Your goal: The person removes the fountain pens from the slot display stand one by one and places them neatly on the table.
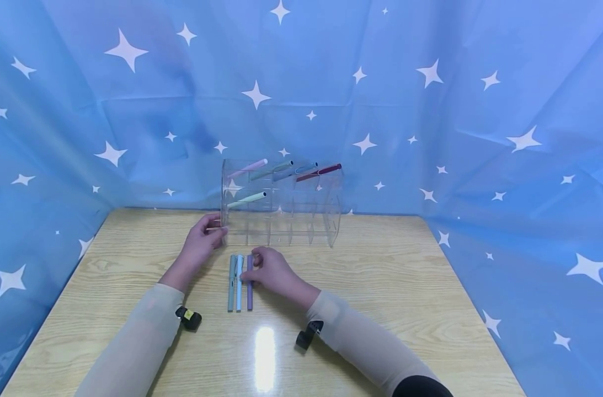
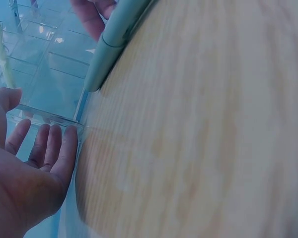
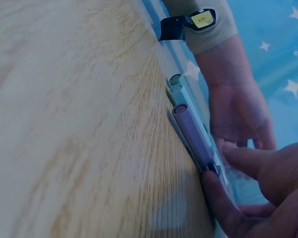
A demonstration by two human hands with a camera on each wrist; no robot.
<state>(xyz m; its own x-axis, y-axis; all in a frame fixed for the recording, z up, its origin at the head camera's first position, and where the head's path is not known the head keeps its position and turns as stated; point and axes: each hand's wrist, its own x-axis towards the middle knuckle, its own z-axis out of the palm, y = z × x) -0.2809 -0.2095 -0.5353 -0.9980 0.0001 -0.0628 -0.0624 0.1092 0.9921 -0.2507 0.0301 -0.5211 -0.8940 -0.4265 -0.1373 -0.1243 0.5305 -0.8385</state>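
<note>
Step, we judge: pickup | our right hand (image 1: 276, 274) curls round the purple pen (image 1: 250, 296), on the table (image 1: 390, 298) | our left hand (image 1: 199, 240), fingers relaxed, touches the clear rack (image 1: 301, 233) beyond | next lift should clear the light-blue pen (image 1: 239, 300) left of our grip

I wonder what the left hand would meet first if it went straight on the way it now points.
Most likely the left end of the clear rack: the left hand is right beside it, seemingly touching, though the see-through wall makes exact contact hard to judge.
</note>
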